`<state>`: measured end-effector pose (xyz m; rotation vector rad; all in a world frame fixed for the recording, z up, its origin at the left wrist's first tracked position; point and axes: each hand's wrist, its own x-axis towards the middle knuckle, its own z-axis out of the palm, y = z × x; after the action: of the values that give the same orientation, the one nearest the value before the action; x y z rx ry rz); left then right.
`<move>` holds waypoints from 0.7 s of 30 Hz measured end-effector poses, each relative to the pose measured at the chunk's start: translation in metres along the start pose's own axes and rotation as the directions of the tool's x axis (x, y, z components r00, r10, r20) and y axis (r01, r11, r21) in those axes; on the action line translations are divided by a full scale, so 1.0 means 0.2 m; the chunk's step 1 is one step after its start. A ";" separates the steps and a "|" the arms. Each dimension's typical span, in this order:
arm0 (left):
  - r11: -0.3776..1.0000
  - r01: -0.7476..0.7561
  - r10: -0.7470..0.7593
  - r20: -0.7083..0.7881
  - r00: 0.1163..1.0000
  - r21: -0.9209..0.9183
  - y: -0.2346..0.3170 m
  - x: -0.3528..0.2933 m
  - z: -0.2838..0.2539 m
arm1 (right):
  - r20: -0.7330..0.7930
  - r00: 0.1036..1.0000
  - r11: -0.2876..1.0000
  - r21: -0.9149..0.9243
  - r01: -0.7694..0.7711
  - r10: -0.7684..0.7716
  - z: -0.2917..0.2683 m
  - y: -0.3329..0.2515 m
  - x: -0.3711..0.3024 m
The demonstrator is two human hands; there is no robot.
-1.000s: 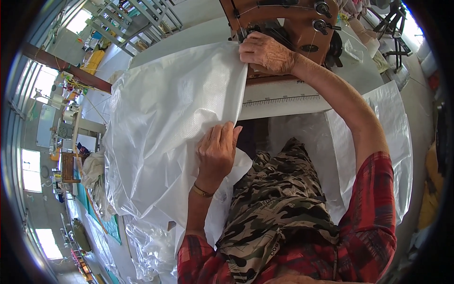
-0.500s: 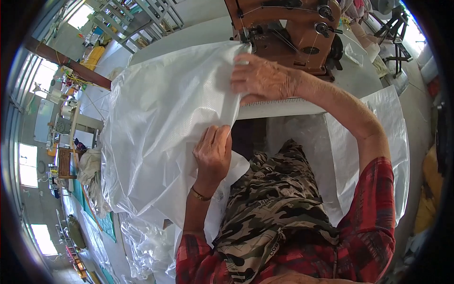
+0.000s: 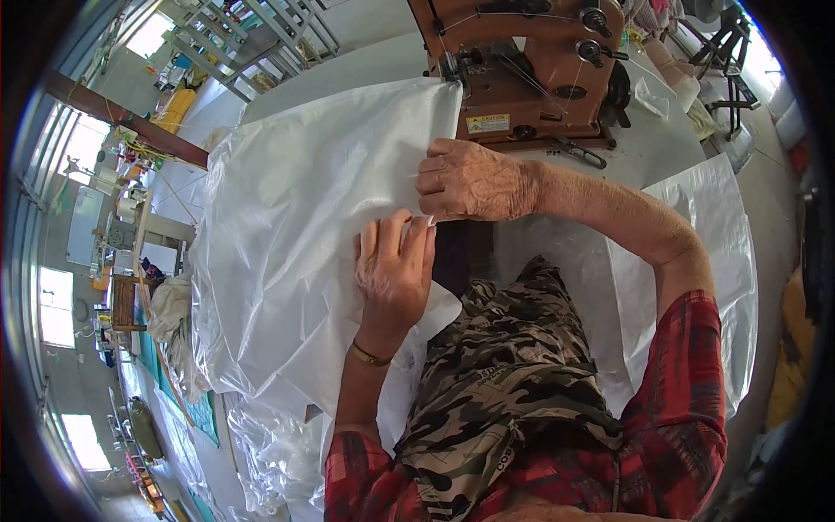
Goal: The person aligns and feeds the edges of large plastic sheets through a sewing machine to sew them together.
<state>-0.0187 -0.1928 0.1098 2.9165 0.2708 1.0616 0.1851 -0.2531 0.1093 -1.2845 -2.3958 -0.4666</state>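
A large sheet of white woven plastic point(image 3: 287, 235) drapes over the table and down on my left, its upper right corner lying at the needle end of a brown sewing machine point(image 3: 539, 96). My right hand point(image 3: 478, 181) is closed on the sheet's right edge, fingers curled, just below the machine. Beside it, my left hand point(image 3: 393, 265) grips the same edge lower down, its bent fingers on top and the thumb side mostly hidden. The two hands nearly touch at a small folded bit of the edge.
White thread runs over the machine's tension knobs point(image 3: 591, 52). A dark looped metal tool point(image 3: 581, 155) lies by its base. More white plastic point(image 3: 687, 261) hangs at my right, and crumpled clear plastic point(image 3: 278, 452) lies at the lower left. A metal rack point(image 3: 248, 43) stands far left.
My right hand has come down along the sheet's edge toward my left hand, uncovering the machine's base and the looped tool. My left hand has moved slightly up, its fingers more spread.
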 end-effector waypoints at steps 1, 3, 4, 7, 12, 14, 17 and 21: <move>1.000 0.000 0.000 0.001 1.000 -0.003 0.01 0.01 0.00 | -0.020 1.000 1.000 0.000 0.010 -0.010 0.01 0.00 0.00; 0.997 -0.008 0.004 0.048 0.999 0.081 0.04 0.02 -0.01 | -0.046 0.999 0.997 -0.075 0.001 -0.004 0.02 -0.01 -0.01; 0.997 0.001 -0.005 0.043 0.999 0.082 0.04 0.01 -0.02 | -0.043 0.999 0.997 -0.076 0.002 -0.006 0.02 -0.02 -0.01; 0.995 0.041 -0.053 0.142 0.989 0.086 0.06 0.00 -0.04 | -0.062 0.998 0.991 -0.134 0.007 -0.016 0.04 -0.02 -0.02; 0.993 0.090 -0.068 0.256 0.964 -0.076 0.05 -0.01 -0.04 | 0.007 0.999 0.998 -0.055 0.039 -0.038 0.03 0.07 -0.05; 0.992 0.096 -0.071 0.274 0.959 -0.076 0.04 -0.02 -0.04 | -0.032 0.999 1.000 0.007 0.004 -0.004 0.02 0.14 -0.07; 0.988 0.092 -0.062 0.239 0.969 -0.120 0.04 -0.02 -0.03 | -0.014 0.996 0.995 0.060 -0.082 0.083 -0.01 0.23 -0.10; 0.982 0.079 -0.055 0.139 0.989 -0.169 0.04 -0.01 0.01 | 0.013 0.990 0.990 0.012 -0.141 0.141 -0.04 0.31 -0.13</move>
<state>-0.0175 -0.2002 0.1081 2.7848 0.2559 0.8302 0.2524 -0.2424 0.1101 -1.4429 -2.2945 -0.4024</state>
